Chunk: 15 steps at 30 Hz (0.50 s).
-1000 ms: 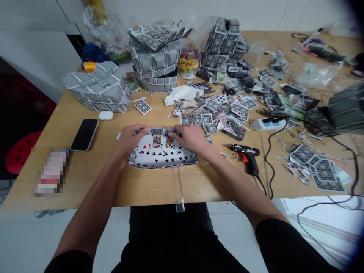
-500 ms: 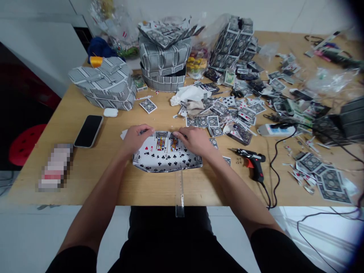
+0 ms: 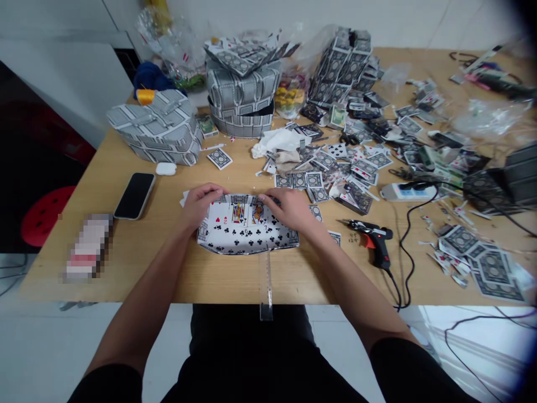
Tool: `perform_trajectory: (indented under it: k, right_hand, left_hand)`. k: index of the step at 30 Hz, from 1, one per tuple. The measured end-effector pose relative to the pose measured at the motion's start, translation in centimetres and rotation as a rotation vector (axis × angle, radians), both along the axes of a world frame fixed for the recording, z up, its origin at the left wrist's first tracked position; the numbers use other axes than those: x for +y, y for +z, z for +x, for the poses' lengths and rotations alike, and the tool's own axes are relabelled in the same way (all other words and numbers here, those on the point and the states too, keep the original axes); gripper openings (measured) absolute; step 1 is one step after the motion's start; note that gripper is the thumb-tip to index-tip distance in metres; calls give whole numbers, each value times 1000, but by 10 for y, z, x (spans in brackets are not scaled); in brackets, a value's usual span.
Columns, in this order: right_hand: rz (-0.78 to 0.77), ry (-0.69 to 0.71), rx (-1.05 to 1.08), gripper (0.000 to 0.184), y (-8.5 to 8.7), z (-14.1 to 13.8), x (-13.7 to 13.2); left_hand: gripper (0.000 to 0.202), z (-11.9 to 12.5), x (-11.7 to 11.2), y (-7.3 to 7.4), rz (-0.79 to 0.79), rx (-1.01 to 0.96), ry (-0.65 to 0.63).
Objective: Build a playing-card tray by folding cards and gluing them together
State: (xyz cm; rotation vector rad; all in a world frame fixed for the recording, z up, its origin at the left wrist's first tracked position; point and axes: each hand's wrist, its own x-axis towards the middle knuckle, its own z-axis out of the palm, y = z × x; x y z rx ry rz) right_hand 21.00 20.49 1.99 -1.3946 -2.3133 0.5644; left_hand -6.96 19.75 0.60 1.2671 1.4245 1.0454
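**Little shifts, nothing let go**

Across the last second the hands have barely moved. The left hand (image 3: 200, 206) and the right hand (image 3: 285, 208) remain on the far edge of a shallow panel of playing cards (image 3: 247, 236), and the panel sits in about the same place, near the front of the wooden surface (image 3: 126, 263). Most of the apparent movement across the table comes from the head camera drifting, not from the things on it.

The fingers of both hands are closed on the panel's raised far rim, the left curled more tightly and the right spread wider. From above, the hands hide the underside, so I can't be sure whether the thumbs pinch from below or the fingers only press down. The panel's faces show clubs and two court cards, with card backs along its rim.

A clear ruler (image 3: 265, 288) lies just in front of the panel, pointing toward the person. To the left are a black phone (image 3: 135, 196) and a white earbud case (image 3: 166, 168). To the right are a hot glue gun (image 3: 371, 238) and a power strip (image 3: 406, 192). Loose card scraps (image 3: 331, 168) spread beyond the hands, and card-covered boxes (image 3: 241, 106) stand at the back.
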Motion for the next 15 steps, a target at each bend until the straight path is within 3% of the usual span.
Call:
perform_trajectory:
  k: [15]
  right_hand:
    - [-3,-7,43,43,1,1,0]
  left_hand:
    - [33,4,-5,11,-4,17,21]
